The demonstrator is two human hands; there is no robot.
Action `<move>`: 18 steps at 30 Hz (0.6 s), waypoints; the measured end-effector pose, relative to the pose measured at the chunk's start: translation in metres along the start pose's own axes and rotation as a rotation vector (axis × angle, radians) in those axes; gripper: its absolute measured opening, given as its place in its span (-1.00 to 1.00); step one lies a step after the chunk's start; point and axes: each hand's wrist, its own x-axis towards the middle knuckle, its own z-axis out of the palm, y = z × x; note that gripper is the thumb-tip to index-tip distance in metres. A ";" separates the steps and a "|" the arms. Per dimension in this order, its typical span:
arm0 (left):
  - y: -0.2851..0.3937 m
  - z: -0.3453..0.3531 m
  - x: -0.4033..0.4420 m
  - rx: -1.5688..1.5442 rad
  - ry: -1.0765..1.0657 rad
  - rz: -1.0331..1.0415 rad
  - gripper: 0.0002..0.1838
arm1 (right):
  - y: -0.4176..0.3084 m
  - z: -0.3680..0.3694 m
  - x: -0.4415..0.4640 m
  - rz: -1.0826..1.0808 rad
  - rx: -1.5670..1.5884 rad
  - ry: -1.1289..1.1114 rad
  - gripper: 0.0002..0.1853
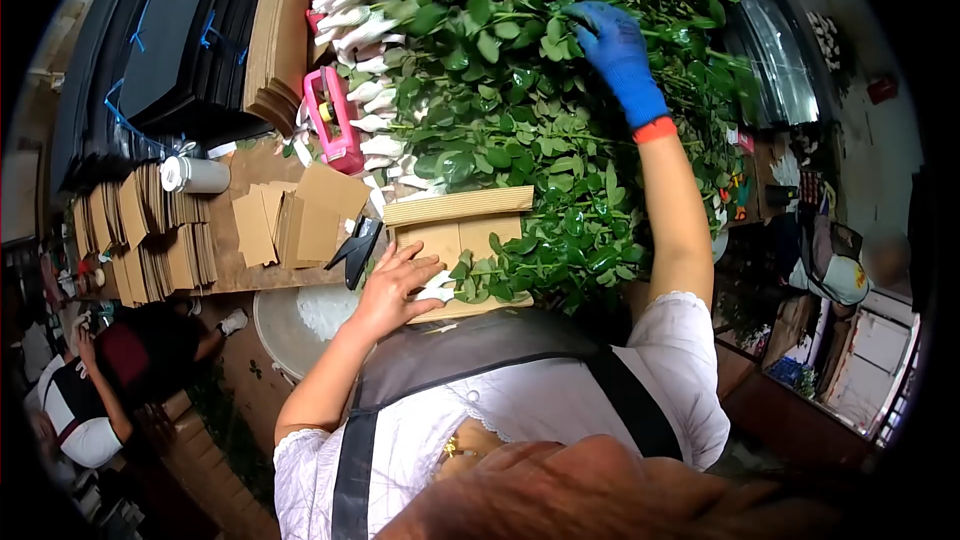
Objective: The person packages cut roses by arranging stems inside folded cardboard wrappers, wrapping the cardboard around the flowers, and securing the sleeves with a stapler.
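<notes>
Bare, my left hand (400, 285) lies with spread fingers on white-wrapped flower heads inside an open corrugated cardboard wrapper (457, 205). Leafy stems (560, 255) run from those heads to the right. My right hand (608, 40), in a blue glove with an orange cuff, reaches into the pile of green leafy stems (520, 90) at the top; its fingers are partly bent, and what they hold among the leaves is unclear. White-netted flower heads (345, 15) line the pile's left side. A black stapler-like tool (357, 252) is beside my left hand.
A pink tape dispenser (333, 120), a white can (195, 175), cardboard pieces (320, 210) and stacked cardboard (150, 230) are on the left. Black sheets (190, 40) stand behind. A round tub (300, 320) sits below the table edge. People are at lower left (90, 390) and right (840, 265).
</notes>
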 end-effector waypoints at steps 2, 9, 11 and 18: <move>0.001 -0.002 -0.003 0.000 -0.009 -0.002 -0.36 | 0.011 0.012 -0.008 -0.079 -0.585 0.047 -0.58; 0.005 -0.004 0.001 0.028 -0.016 0.004 -0.43 | -0.077 0.047 -0.077 0.247 -0.166 -0.794 -0.71; 0.007 -0.004 0.001 0.040 0.001 0.012 -0.49 | -0.070 0.078 -0.117 0.092 -0.250 -0.733 -0.69; 0.005 0.005 0.007 0.117 0.165 0.143 -0.74 | -0.106 -0.061 -0.113 -0.029 0.170 -0.060 -0.67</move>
